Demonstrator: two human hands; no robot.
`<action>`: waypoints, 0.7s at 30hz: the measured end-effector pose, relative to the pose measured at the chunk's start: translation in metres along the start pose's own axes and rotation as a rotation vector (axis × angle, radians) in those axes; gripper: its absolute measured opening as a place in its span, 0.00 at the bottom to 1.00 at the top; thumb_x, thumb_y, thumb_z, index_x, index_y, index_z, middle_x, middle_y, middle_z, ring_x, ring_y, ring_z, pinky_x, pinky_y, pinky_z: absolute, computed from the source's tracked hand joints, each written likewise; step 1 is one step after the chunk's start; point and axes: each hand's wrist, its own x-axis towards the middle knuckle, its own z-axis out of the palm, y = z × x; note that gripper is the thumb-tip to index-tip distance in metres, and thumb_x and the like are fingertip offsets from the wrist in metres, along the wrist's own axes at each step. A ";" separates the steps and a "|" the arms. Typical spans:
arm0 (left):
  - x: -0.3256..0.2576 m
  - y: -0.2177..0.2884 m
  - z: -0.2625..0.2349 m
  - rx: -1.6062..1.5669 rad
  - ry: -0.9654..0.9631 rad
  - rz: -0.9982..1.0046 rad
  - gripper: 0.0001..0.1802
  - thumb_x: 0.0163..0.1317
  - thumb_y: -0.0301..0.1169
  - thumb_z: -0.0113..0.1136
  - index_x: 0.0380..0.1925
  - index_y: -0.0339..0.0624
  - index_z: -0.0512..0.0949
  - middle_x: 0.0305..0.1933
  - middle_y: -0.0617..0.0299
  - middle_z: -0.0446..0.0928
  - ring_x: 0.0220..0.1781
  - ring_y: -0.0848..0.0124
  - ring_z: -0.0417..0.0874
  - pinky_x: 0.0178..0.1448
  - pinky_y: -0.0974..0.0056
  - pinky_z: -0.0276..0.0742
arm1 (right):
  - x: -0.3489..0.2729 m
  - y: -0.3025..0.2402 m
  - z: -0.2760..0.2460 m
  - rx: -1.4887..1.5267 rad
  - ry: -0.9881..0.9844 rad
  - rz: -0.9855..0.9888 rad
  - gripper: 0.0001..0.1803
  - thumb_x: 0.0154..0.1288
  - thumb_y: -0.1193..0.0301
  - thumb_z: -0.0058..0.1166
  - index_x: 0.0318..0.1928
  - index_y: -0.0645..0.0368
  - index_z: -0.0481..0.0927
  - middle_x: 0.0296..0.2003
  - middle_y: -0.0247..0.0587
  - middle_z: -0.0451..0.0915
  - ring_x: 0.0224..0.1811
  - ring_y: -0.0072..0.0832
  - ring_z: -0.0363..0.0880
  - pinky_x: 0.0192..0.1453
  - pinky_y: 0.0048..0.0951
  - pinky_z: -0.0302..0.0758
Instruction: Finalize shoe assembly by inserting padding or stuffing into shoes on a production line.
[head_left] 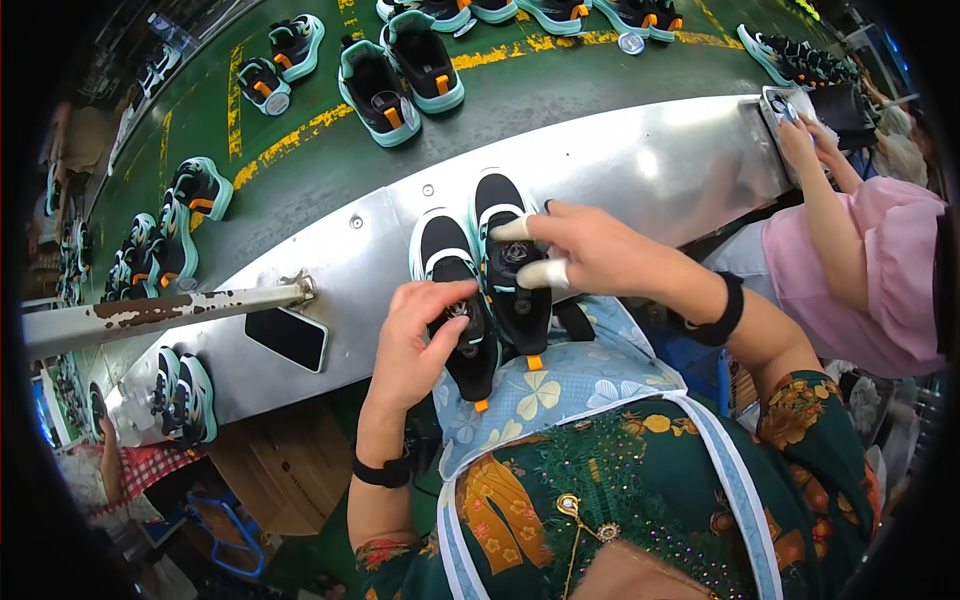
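Two black sneakers with mint-green soles and orange heel tabs stand side by side in front of me, toes pointing away. My left hand (pixel 412 335) has its fingers and thumb closed around the tongue and collar of the left sneaker (pixel 445 240), next to a round dark piece on it. My right hand (pixel 595 252) wears pale finger cots on thumb and forefinger. These two digits grip the upper of the right sneaker (pixel 500 195) at either side of a round emblem on its tongue. The inside of the left sneaker is partly hidden by my hand.
The sneakers rest on a metal ledge (pixel 640 150) along a green belt (pixel 520 90) carrying more sneakers. A phone (pixel 287 338) lies at left beside a rusty metal bar (pixel 170 315). Another pair (pixel 185 395) stands farther left. A co-worker in a pink top (pixel 850 260) works at right.
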 end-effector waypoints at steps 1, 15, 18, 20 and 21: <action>0.002 0.007 0.003 -0.001 -0.006 0.001 0.17 0.52 0.28 0.65 0.45 0.42 0.81 0.36 0.60 0.76 0.46 0.59 0.73 0.53 0.60 0.69 | -0.002 0.004 0.005 0.001 0.004 0.005 0.18 0.58 0.59 0.63 0.40 0.58 0.77 0.30 0.47 0.77 0.30 0.50 0.77 0.36 0.43 0.74; 0.020 0.003 0.022 0.101 -0.002 -0.136 0.15 0.53 0.24 0.65 0.42 0.39 0.80 0.42 0.58 0.76 0.44 0.67 0.77 0.49 0.67 0.72 | -0.002 0.023 0.027 -0.132 0.205 -0.079 0.19 0.55 0.61 0.65 0.44 0.55 0.79 0.28 0.45 0.78 0.33 0.44 0.79 0.36 0.42 0.73; 0.024 -0.003 0.024 -0.003 -0.051 -0.117 0.14 0.53 0.24 0.65 0.42 0.39 0.80 0.40 0.59 0.75 0.42 0.68 0.77 0.47 0.67 0.72 | -0.001 0.032 0.016 -0.222 0.191 -0.098 0.18 0.56 0.61 0.65 0.43 0.56 0.79 0.26 0.45 0.78 0.31 0.46 0.78 0.36 0.42 0.73; 0.023 -0.005 0.024 -0.098 -0.046 -0.157 0.15 0.51 0.24 0.66 0.42 0.39 0.80 0.40 0.59 0.75 0.43 0.68 0.77 0.48 0.67 0.72 | 0.001 0.032 0.004 -0.100 0.137 -0.107 0.17 0.56 0.61 0.65 0.42 0.57 0.79 0.25 0.45 0.77 0.30 0.46 0.78 0.36 0.41 0.73; 0.024 -0.003 0.025 -0.096 -0.045 -0.155 0.15 0.51 0.24 0.66 0.42 0.39 0.80 0.40 0.59 0.75 0.43 0.68 0.77 0.48 0.67 0.72 | 0.001 0.032 0.000 0.022 0.078 -0.118 0.17 0.56 0.61 0.65 0.41 0.57 0.79 0.24 0.44 0.77 0.30 0.46 0.78 0.37 0.41 0.73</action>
